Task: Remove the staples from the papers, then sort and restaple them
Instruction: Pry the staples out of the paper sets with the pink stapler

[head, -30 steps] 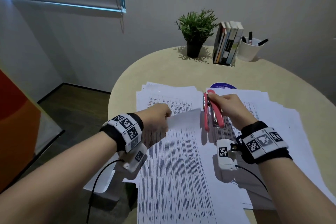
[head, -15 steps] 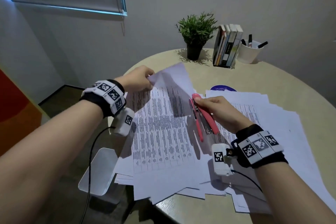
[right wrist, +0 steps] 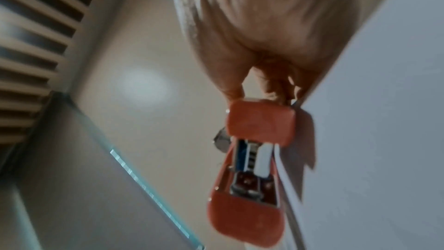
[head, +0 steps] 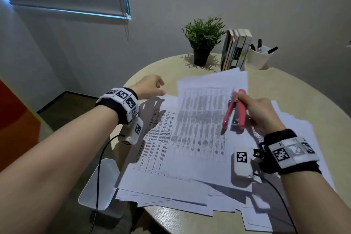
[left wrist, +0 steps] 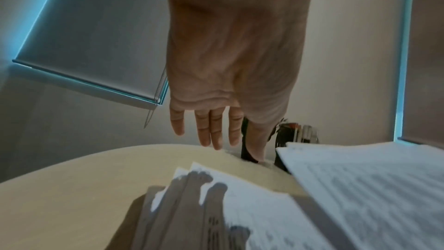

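Clearly you are mid-task: the papers (head: 191, 138) lie fanned in a loose, unsorted heap across the near side of the round table (head: 275, 85), with one printed sheet (head: 214, 89) lifted at its far edge. Your right hand (head: 260, 112) has its fingers curled around the pink stapler (head: 235, 110), its mouth gaping over that sheet. Your left hand (head: 150, 87) hovers above the pile's left corner, fingers straight and slightly spread, holding nothing. Sorting and restapling look largely undone; no staples are visible either way.

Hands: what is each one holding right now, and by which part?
Right hand grips the pink stapler by its upper end. Left hand holds nothing, fingers straight.
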Tool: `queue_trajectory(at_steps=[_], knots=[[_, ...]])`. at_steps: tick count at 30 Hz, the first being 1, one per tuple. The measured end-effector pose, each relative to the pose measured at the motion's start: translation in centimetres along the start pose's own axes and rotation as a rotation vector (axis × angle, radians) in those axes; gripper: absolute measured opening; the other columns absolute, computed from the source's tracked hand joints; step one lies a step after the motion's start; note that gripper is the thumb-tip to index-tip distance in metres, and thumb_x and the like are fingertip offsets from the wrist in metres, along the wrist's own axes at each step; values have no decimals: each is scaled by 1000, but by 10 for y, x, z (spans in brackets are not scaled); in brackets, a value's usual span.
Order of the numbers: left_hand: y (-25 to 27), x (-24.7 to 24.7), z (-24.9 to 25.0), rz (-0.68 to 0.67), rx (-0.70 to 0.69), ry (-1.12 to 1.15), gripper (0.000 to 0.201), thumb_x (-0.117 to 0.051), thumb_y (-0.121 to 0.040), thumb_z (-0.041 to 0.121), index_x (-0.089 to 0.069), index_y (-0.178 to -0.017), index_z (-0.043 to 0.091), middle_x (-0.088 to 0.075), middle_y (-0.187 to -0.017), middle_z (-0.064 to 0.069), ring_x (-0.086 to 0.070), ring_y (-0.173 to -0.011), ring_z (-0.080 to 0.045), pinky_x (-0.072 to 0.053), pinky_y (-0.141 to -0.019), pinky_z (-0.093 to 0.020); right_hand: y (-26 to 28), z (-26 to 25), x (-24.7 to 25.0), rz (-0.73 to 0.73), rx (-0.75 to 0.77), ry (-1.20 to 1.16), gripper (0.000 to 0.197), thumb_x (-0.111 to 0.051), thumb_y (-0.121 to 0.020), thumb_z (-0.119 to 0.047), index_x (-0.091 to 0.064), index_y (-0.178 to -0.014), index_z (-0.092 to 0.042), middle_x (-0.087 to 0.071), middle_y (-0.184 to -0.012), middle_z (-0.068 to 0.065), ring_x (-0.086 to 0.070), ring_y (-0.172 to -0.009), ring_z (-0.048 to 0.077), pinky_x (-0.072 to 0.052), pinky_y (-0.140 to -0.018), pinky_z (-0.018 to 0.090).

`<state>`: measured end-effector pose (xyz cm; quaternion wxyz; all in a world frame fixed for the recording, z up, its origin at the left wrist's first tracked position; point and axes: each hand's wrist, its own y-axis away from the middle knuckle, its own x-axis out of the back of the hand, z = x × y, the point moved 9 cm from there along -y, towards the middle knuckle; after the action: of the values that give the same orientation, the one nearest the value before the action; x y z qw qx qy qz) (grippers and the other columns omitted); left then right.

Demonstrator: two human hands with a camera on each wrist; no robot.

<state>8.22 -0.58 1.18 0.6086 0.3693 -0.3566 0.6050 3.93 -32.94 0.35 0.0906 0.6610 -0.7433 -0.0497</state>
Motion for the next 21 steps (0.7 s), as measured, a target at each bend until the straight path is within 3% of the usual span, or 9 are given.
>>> queue_trajectory(at_steps=[4,7,10,11,12,14,17,19,21], knots=[[-3,-28,-18,-101,56,-221,57,-70,-83,33,-50,-133,12,-55,-134,-6,-52,-122,-25,-40,-104,-44,-17,11,55,215,-78,-61,29,-63,-93,-24,-54,-78,-2,-55,-71,13,-55,-28,14,-41,-28,21],[0,-55,-15,-204,25,-362,75,-75,-77,40,-43,-138,13,-49,-137,-4,-47,-125,-26,-38,-103,-44,-21,33,88,303,-172,-34,23,-63,-93,-19,-57,-81,0,-61,-62,14,-59,-32,17,-46,-29,32],[-1,-70,-6,-220,-42,-370,73,-80,-72,39,-49,-131,10,-49,-133,-4,-46,-124,-26,-34,-97,-43,-24,58,117,356,-236,85,35,-72,-74,-24,-63,-91,6,-72,-77,22,-71,-66,35,-55,-53,61],[-3,-72,-4,-220,-49,-366,76,-80,-70,40,-47,-131,9,-49,-134,-5,-45,-126,-25,-33,-98,-43,-28,64,125,366,-234,185,46,-73,-65,-31,-65,-90,6,-71,-85,24,-70,-75,38,-55,-64,63],[-4,-73,-4,-225,-51,-375,81,-81,-69,43,-44,-133,10,-47,-137,-5,-43,-128,-25,-32,-100,-45,-31,67,136,389,-227,311,50,-72,-63,-36,-65,-87,6,-70,-87,25,-68,-77,37,-57,-69,56],[-7,-73,-5,-243,-48,-422,99,-81,-65,49,-33,-143,13,-41,-144,-4,-37,-133,-25,-27,-105,-48,-30,66,146,413,-225,462,42,-69,-75,-34,-64,-81,7,-69,-86,26,-63,-73,36,-51,-68,46],[-10,-72,-4,-238,-59,-472,117,-81,-61,55,-18,-150,14,-30,-151,-5,-26,-140,-25,-14,-114,-53,-29,63,153,452,-223,498,41,-67,-79,-36,-63,-74,4,-69,-85,26,-65,-77,39,-53,-72,47],[-13,-72,-3,-247,-67,-495,118,-81,-60,56,-19,-150,14,-28,-151,-5,-23,-142,-24,-8,-115,-53,-37,65,158,450,-216,540,42,-66,-77,-40,-63,-74,1,-68,-83,23,-64,-78,37,-53,-76,47],[-13,-71,0,-244,-77,-522,109,-81,-58,58,-31,-146,15,-36,-143,-6,-28,-136,-26,-13,-114,-51,-40,62,159,473,-227,601,43,-66,-76,-46,-62,-76,-3,-66,-88,20,-62,-87,36,-54,-82,48]])
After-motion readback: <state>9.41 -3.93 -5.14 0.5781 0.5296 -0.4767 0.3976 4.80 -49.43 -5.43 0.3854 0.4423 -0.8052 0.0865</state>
